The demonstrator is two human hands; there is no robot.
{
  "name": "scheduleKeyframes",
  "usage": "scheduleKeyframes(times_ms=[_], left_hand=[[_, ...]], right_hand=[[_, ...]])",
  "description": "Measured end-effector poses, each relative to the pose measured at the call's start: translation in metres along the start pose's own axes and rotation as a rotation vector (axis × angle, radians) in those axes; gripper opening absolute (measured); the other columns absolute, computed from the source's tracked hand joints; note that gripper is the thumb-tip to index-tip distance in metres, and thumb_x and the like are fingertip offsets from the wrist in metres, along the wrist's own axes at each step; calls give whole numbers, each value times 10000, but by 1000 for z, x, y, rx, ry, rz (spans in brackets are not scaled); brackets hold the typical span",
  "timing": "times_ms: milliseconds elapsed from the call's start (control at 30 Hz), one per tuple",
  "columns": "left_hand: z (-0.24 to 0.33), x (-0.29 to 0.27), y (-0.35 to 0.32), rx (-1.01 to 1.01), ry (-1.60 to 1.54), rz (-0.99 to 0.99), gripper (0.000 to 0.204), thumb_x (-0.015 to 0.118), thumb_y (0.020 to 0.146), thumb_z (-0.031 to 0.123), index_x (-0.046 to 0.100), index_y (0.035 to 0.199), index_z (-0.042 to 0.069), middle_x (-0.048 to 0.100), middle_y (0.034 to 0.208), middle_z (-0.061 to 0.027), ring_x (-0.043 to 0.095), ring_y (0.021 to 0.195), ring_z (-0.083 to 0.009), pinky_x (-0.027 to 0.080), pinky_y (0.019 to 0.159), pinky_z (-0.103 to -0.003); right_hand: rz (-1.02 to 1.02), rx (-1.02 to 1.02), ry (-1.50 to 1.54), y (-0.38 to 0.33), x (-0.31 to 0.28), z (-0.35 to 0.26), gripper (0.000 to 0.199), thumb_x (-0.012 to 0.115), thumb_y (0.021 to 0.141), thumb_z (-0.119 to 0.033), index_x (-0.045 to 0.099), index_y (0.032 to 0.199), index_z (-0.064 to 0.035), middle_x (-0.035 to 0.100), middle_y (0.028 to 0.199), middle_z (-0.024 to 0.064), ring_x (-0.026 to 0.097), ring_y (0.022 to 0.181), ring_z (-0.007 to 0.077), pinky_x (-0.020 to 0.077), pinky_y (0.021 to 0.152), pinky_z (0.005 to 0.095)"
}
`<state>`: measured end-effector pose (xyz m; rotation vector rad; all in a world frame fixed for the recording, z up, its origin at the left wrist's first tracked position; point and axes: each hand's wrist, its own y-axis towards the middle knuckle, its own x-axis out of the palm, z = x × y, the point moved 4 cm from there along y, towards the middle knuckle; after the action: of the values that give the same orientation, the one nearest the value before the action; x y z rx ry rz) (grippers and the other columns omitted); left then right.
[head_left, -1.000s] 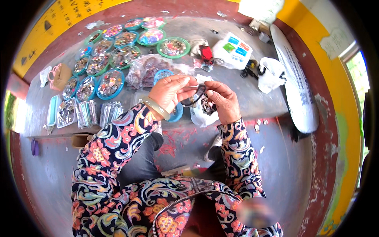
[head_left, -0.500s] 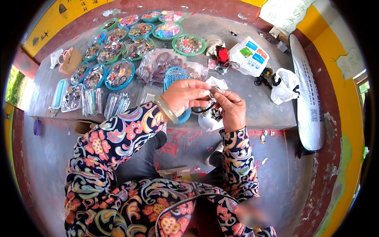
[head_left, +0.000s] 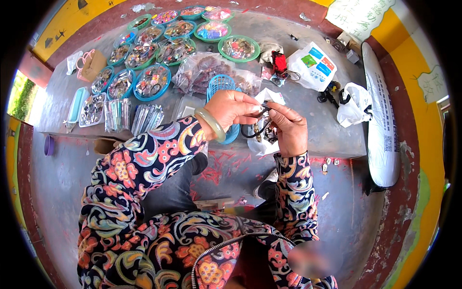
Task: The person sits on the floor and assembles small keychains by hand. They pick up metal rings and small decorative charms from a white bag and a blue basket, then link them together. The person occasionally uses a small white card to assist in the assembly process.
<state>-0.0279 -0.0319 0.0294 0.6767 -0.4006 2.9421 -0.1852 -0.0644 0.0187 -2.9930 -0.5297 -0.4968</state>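
Note:
My left hand (head_left: pixel 227 114), with a pale bangle (head_left: pixel 211 124) at its wrist, pinches one side of a thin black loop that looks like a hair tie (head_left: pixel 266 127). The fingers of my right hand (head_left: pixel 291 131) close on the same loop from the other side. Its band hangs below the fingertips, and a small piece at the pinch is mostly hidden. Under the hands lies an open white plastic bag (head_left: pixel 263 148) with small dark and gold-coloured pieces on it. Partly behind my left hand stands a blue plastic basket (head_left: pixel 221 83).
Round baskets of small packaged goods (head_left: pixel 153 83) crowd the grey platform's left and back. Bundles of pens (head_left: pixel 147 119) lie nearer. Clear bags of brownish items (head_left: pixel 202 72) sit beyond the blue basket. White bags (head_left: pixel 353 107) and a long silver-wrapped package (head_left: pixel 381 120) are at right.
The whole view has shifted slightly, moving the scene right and a little up. Both hands still pinch the black loop, and more of its band now shows between them.

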Motion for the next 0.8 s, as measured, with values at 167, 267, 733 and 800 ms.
scheduleKeyframes(times_ms=[167,267,733,800], left_hand=[[0,-2,0,-8,-34,-45,247,571,810,75,555,1017,-60,607,951,-148,613,873,-233,518,741,-277],[2,-4,-1,-1,-72,-67,260,556,818,76,543,1042,-55,605,953,-157,611,880,-244,517,753,-290],[-3,-13,5,-40,-158,-137,222,507,820,45,539,1012,-61,608,916,-174,614,871,-247,522,757,-326],[-3,-12,6,-42,-170,-163,248,500,823,57,528,1037,-66,606,929,-181,608,891,-250,512,778,-326]], right_hand=[[-3,15,69,1,0,2,160,631,744,1,649,903,8,609,788,37,509,648,89,407,580,200],[-47,-31,47,2,0,3,147,618,753,6,651,897,2,598,798,29,504,660,88,406,587,202],[-241,-259,-267,0,3,-12,120,550,777,49,647,820,-7,566,799,22,490,688,94,401,619,210],[-251,-307,-339,-2,4,-16,150,539,767,71,650,821,-14,563,797,22,489,691,93,403,622,212]])
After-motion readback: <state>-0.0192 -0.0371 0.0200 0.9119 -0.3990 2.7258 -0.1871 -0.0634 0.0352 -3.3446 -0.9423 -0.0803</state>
